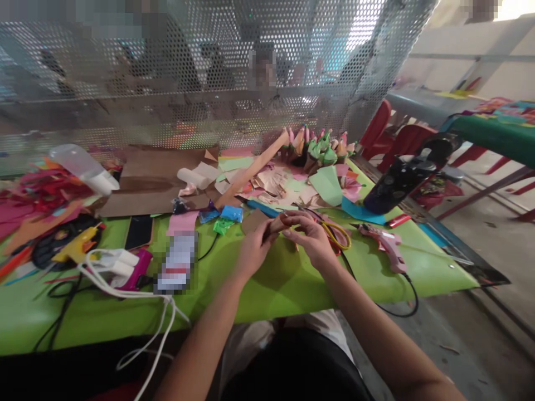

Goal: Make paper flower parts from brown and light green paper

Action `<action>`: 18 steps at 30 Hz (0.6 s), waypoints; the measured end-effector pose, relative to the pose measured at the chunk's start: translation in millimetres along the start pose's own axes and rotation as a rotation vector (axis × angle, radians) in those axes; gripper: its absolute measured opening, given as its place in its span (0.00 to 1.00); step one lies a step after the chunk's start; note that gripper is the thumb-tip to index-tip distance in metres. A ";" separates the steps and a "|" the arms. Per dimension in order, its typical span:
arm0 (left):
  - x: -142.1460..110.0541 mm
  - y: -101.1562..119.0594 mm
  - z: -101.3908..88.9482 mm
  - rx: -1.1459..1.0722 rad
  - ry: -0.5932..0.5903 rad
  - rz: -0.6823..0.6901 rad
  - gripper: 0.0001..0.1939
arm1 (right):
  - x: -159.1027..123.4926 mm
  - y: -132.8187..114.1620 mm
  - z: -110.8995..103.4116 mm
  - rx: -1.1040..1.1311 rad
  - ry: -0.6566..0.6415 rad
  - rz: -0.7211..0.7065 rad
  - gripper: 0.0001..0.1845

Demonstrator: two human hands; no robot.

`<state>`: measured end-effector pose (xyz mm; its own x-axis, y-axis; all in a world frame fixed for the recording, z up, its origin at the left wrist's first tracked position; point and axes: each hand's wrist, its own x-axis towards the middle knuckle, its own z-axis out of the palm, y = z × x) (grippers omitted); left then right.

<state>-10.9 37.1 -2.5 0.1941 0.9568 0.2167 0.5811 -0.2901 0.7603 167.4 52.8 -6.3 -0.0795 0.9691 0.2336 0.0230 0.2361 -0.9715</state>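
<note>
Near the frame's centre, the left hand (256,243) and right hand (312,236) are pinching a small, partly hidden brown piece (278,224), seemingly paper, probably light, soft and easily creased, calling for gentle holding at its edges.

Counted: one left hand (256,243) and one right hand (312,236), centre; one pink glue gun (388,244), right; one clear bottle (79,164), left; one dark bottle (397,186), right; at least two red chairs (376,129), upper right.
</note>
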 end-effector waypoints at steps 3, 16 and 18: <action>-0.3 -0.5 -0.5 -0.120 -0.017 0.001 0.19 | -0.7 -4.4 -0.6 -0.080 0.048 -0.087 0.11; -4.5 -0.8 1.5 -0.416 -0.078 -0.041 0.23 | -4.2 -14.6 0.3 -0.048 0.052 -0.149 0.09; -4.3 -3.7 3.9 -0.395 -0.062 -0.045 0.22 | -4.2 -12.2 0.5 -0.062 0.047 -0.146 0.12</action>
<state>-10.8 34.0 -8.6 0.2299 0.9616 0.1497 0.2437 -0.2058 0.9478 166.9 45.8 4.6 -0.0398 0.9262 0.3750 0.0765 0.3770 -0.9230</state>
